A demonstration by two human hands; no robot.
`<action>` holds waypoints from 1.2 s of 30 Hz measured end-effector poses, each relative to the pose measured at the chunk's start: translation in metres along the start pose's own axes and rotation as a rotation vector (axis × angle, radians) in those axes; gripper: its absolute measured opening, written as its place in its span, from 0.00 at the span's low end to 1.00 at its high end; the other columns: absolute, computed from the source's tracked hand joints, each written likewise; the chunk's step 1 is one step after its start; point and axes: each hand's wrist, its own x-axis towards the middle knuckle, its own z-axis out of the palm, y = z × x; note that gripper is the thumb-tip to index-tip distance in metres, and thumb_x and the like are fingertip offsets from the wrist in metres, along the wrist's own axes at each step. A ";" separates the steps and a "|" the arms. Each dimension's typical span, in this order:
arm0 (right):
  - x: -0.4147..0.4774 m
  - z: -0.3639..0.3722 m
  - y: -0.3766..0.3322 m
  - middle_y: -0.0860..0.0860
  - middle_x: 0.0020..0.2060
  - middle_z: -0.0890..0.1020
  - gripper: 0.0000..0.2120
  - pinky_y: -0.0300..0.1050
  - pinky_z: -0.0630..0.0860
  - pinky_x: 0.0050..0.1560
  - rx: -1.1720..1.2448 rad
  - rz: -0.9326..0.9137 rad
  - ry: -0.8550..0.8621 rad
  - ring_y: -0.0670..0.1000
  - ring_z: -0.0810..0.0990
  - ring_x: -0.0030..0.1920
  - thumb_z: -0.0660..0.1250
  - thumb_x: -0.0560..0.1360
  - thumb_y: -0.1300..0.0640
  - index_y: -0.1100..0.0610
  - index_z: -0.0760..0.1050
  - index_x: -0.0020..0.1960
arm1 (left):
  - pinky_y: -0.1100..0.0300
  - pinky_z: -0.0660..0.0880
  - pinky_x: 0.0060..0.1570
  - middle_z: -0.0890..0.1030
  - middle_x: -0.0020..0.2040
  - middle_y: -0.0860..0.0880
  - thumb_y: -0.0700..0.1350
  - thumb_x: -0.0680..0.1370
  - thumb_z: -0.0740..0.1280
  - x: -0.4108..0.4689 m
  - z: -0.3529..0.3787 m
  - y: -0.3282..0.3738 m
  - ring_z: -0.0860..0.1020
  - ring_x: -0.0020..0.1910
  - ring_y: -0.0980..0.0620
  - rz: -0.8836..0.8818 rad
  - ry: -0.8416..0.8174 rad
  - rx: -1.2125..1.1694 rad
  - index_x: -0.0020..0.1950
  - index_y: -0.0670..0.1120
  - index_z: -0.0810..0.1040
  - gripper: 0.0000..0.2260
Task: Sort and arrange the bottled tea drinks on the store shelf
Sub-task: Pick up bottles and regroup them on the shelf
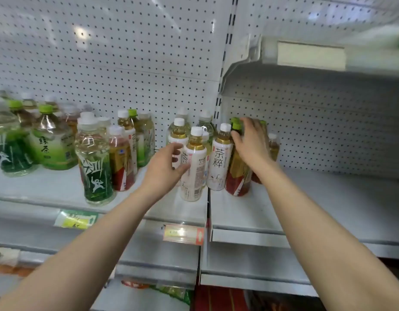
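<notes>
1. Your left forearm and right forearm reach up from the bottom edge to the shelf, either side of the seam between two bays.
2. Your left hand is half-curled just beside the front white-labelled tea bottle, thumb touching its label. The view does not settle whether it grips that bottle or the one behind.
3. Your right hand lies released, fingers spread and nearly straight, over the green-capped bottle with the red label.
4. The step looks like gathering matching bottles into rows. Take the white-labelled bottle by its body, not the cap, and lift it straight up, since its neighbours stand touching and could topple. Set it down label outward.
5. The green tea bottles, mixed with other kinds, stand well apart to the left of both hands and probably still need sorting.
</notes>
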 end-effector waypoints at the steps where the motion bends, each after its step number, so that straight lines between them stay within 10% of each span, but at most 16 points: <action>1: 0.005 0.005 -0.001 0.57 0.71 0.71 0.25 0.54 0.65 0.70 0.008 0.004 -0.026 0.58 0.67 0.72 0.60 0.81 0.49 0.58 0.65 0.75 | 0.50 0.77 0.59 0.76 0.64 0.47 0.48 0.75 0.73 0.004 0.007 0.002 0.76 0.59 0.51 -0.013 0.014 -0.017 0.71 0.47 0.70 0.26; 10: 0.019 0.027 -0.019 0.58 0.49 0.80 0.16 0.46 0.66 0.41 0.012 0.031 -0.112 0.53 0.72 0.45 0.59 0.83 0.50 0.61 0.73 0.61 | 0.44 0.75 0.60 0.78 0.66 0.49 0.50 0.72 0.75 0.017 0.046 -0.004 0.77 0.63 0.45 -0.093 0.019 -0.096 0.71 0.51 0.64 0.31; 21: -0.052 0.015 -0.009 0.44 0.50 0.81 0.19 0.53 0.78 0.52 0.439 0.005 -0.061 0.47 0.81 0.49 0.56 0.81 0.39 0.47 0.69 0.67 | 0.71 0.72 0.47 0.78 0.54 0.64 0.53 0.69 0.78 0.014 0.033 -0.026 0.76 0.50 0.72 -0.122 -0.113 -0.324 0.65 0.58 0.71 0.28; 26: -0.093 0.042 -0.012 0.30 0.54 0.76 0.32 0.33 0.67 0.45 0.772 0.152 -0.052 0.23 0.72 0.50 0.54 0.73 0.27 0.44 0.66 0.70 | 0.59 0.76 0.55 0.80 0.58 0.60 0.56 0.68 0.76 0.002 0.040 -0.034 0.78 0.56 0.62 -0.153 -0.145 -0.365 0.66 0.62 0.68 0.29; 36: -0.103 0.057 -0.014 0.36 0.62 0.77 0.32 0.49 0.79 0.58 0.968 0.058 -0.114 0.39 0.78 0.60 0.70 0.68 0.32 0.28 0.58 0.67 | 0.54 0.77 0.60 0.80 0.59 0.57 0.50 0.73 0.75 -0.021 0.029 -0.027 0.79 0.58 0.60 -0.166 0.051 -0.474 0.70 0.53 0.68 0.28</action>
